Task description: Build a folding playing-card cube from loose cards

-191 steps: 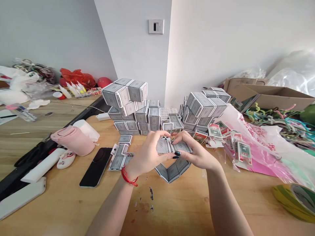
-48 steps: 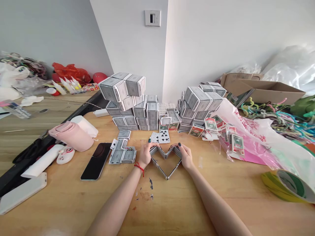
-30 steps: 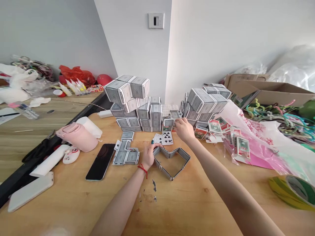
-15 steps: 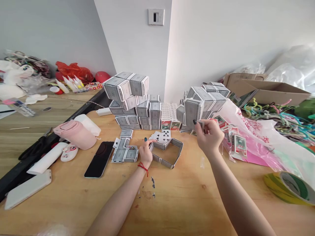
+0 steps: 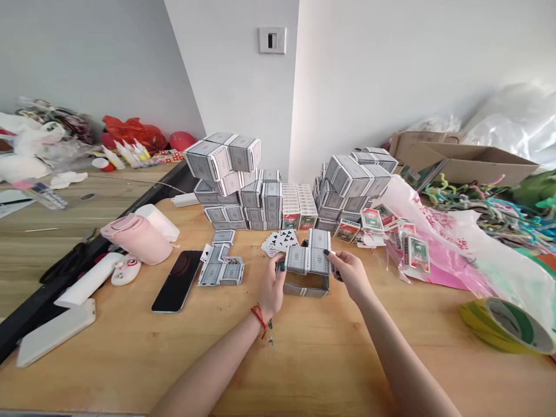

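A stepped panel of joined playing cards (image 5: pixel 319 259), grey patterned backs up, lies tilted over a hollow card frame (image 5: pixel 307 288). My right hand (image 5: pixel 350 272) is closed on the panel's right edge, thumb on top and fingers underneath. At the left edge, where panel and frame meet, my left hand (image 5: pixel 272 286) is closed with its thumb against the panel; its other fingers are partly hidden. Fanned loose playing cards (image 5: pixel 282 240) lie face up just behind. To the left rests another stepped card piece (image 5: pixel 220 269) with a loose card beside it.
Tall card-block stacks stand at the back left (image 5: pixel 223 168) and back right (image 5: pixel 354 185), with card boxes (image 5: pixel 299 202) between them. A phone (image 5: pixel 178 281), a pink cup-like object (image 5: pixel 136 237) and white items lie left. Right are yellow tape (image 5: pixel 506 324), plastic bags and a cardboard box (image 5: pixel 478 162).
My right hand has brought the card panel from near the right stack leftward and down over the frame. My left hand has moved slightly right and closed at the panel's left edge.
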A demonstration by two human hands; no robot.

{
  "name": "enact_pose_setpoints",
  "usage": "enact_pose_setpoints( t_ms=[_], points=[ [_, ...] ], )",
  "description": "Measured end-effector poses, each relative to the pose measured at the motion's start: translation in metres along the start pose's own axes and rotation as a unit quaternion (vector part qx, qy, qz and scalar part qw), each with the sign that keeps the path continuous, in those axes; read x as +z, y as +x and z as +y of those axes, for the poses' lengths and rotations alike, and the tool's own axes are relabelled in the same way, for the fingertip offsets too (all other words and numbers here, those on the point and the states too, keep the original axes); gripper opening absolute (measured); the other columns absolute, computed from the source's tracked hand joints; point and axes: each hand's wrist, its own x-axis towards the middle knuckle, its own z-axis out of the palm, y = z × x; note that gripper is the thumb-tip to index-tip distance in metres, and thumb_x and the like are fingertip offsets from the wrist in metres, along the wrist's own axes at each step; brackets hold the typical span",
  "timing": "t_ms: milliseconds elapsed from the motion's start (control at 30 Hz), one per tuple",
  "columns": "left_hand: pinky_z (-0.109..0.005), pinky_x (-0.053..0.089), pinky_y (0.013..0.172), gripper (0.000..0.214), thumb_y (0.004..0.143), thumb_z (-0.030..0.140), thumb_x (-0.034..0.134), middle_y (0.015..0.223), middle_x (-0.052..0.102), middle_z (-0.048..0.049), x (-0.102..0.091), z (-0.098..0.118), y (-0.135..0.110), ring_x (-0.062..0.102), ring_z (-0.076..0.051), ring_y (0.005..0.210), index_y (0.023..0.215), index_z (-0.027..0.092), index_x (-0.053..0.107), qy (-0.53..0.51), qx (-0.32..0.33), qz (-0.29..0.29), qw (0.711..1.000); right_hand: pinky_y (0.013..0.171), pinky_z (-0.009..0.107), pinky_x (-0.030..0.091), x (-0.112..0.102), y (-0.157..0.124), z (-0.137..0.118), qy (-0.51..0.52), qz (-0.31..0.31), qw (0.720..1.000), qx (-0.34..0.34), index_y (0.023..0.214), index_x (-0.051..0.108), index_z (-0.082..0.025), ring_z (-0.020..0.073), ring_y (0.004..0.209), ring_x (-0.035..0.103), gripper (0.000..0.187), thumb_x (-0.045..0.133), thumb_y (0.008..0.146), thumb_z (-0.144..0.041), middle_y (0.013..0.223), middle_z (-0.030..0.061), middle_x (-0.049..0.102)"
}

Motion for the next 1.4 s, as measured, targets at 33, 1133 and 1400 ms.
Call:
enact_pose_setpoints(
  t_ms=[33,1133,1400],
  points=[
    [-0.041,0.029,0.104,0.05,0.086,0.047,0.04,0.131,0.044,-0.0126,-0.003,0.0,-0.001,0.038,-0.023,0.124,0.126,0.018,0.036,0.0,0.005,-0.036,0.999,0.042,0.024,0.034,-0.002,0.001,0.002,-0.053,0.023,0.998,-0.022,0.073,0.054,-0.018,0.0103,0.044,0.043,0.041,0.062,0.062,-0.056,0.058,-0.0007,0.051],
    [-0.051,0.035,0.097,0.077,0.061,0.044,0.071,0.125,0.045,-0.0198,-0.023,-0.008,0.014,0.039,-0.033,0.122,0.121,0.014,0.034,0.159,0.015,-0.135,0.978,0.102,0.042,0.033,0.037,-0.012,0.039,-0.037,-0.029,0.986,-0.163,0.133,0.026,-0.018,0.0247,0.121,0.043,0.075,0.06,0.073,-0.046,0.133,0.0136,0.043],
    [-0.052,0.036,0.096,0.086,0.051,0.046,0.077,0.122,0.046,-0.0179,-0.017,-0.011,0.013,0.041,-0.034,0.12,0.119,0.016,0.034,0.155,0.001,-0.116,0.981,0.098,0.04,0.038,0.043,-0.011,0.045,-0.03,-0.015,0.985,-0.169,0.13,0.032,-0.018,0.0239,0.116,0.048,0.069,0.06,0.073,-0.045,0.126,0.0121,0.049]
  ],
)
